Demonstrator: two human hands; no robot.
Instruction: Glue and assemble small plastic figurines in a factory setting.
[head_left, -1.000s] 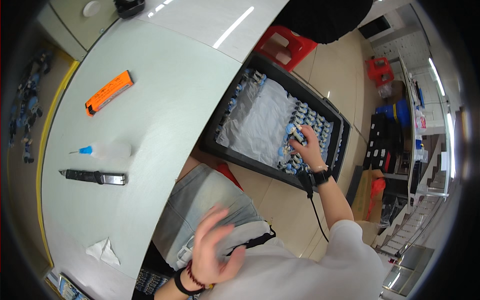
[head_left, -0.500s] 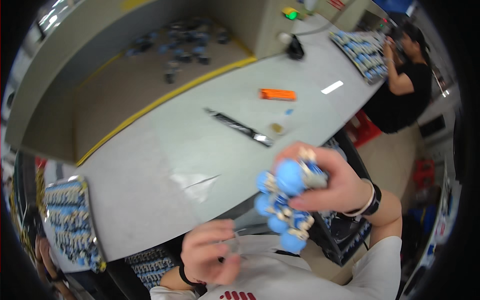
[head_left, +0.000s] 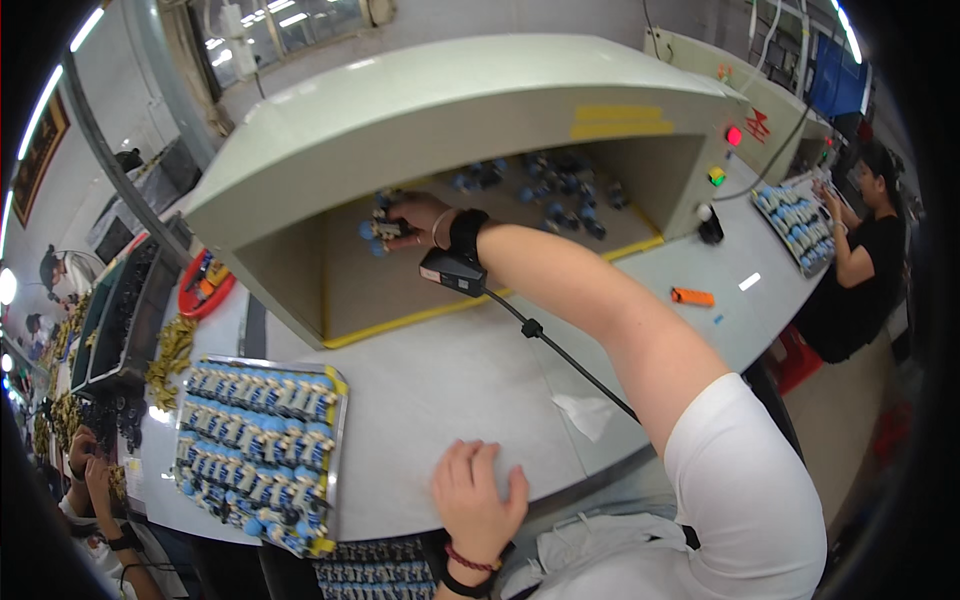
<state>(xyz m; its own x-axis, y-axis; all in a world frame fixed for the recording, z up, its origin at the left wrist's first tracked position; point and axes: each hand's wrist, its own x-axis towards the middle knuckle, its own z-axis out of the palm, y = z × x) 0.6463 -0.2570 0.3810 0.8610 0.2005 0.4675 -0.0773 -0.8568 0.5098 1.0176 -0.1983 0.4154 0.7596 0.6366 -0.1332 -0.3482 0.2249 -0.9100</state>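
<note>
My right hand (head_left: pixel 418 218) reaches deep into the wide booth (head_left: pixel 300 230), near its left inner side. Its fingers are closed around a small bunch of blue-headed figurines (head_left: pixel 378 232), low over the booth floor; part of the bunch is hidden by the fingers. Other figurines (head_left: pixel 570 190) of the same kind lie scattered farther back on that floor. At the table's front edge, my left hand (head_left: pixel 480 500) rests with its fingers extended and nothing visible in it. To its left stands a metal tray (head_left: pixel 342 430) packed with rows of these figurines.
An orange tube (head_left: pixel 692 297) lies on the table (head_left: pixel 400 400) at right. A scrap of clear film (head_left: pixel 588 415) lies under my right arm. A red basin (head_left: pixel 205 285) and dark crates (head_left: pixel 125 310) stand left. A co-worker (head_left: pixel 860 260) handles another tray (head_left: pixel 795 230) at far right.
My right hand has carried the figurines from above the table's front edge, forward and left into the booth. My left hand has come to the table edge. The view has swung up and left.
</note>
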